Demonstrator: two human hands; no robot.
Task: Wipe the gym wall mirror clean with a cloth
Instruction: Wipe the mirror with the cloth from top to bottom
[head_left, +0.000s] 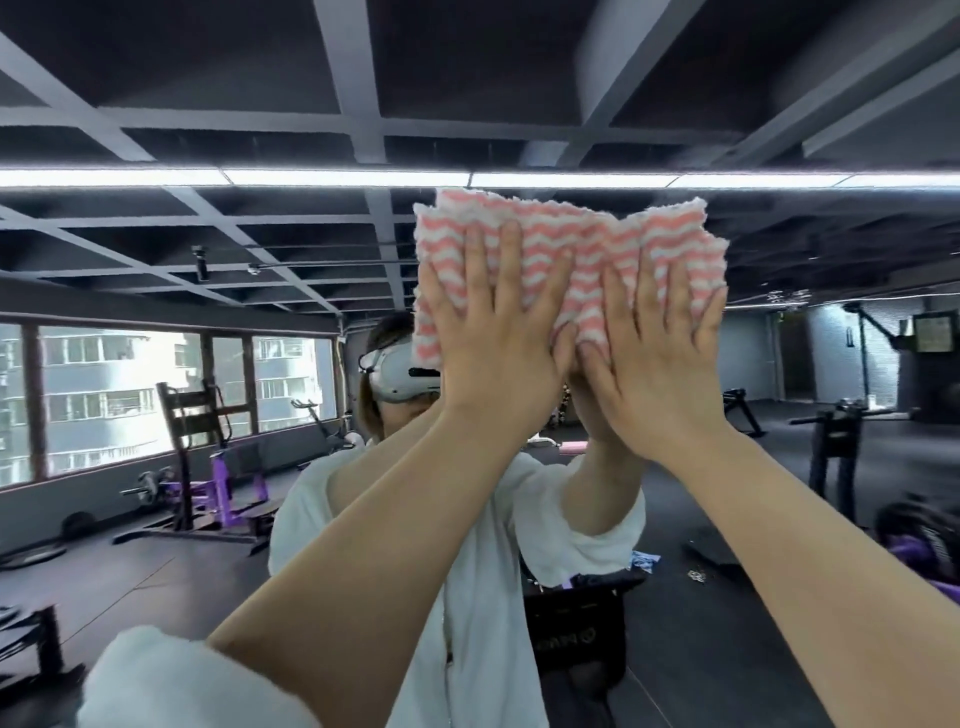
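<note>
Left hand (491, 332) and right hand (657, 353), fingers spread, press 1 cloth (566, 244) against 1 mirror (156, 260).

Bright LED strip (467, 179) glares white across the dark ceiling, and daylight blows out the windows (156, 389) at left. Wide-angle bending curves the edges; the near sleeve (171, 680) is soft, slightly blurred.

Gym: squat rack (195, 457) and exercise bike (324, 431) far left, weight plates (78, 525), dark rubber flooring (171, 587).
</note>
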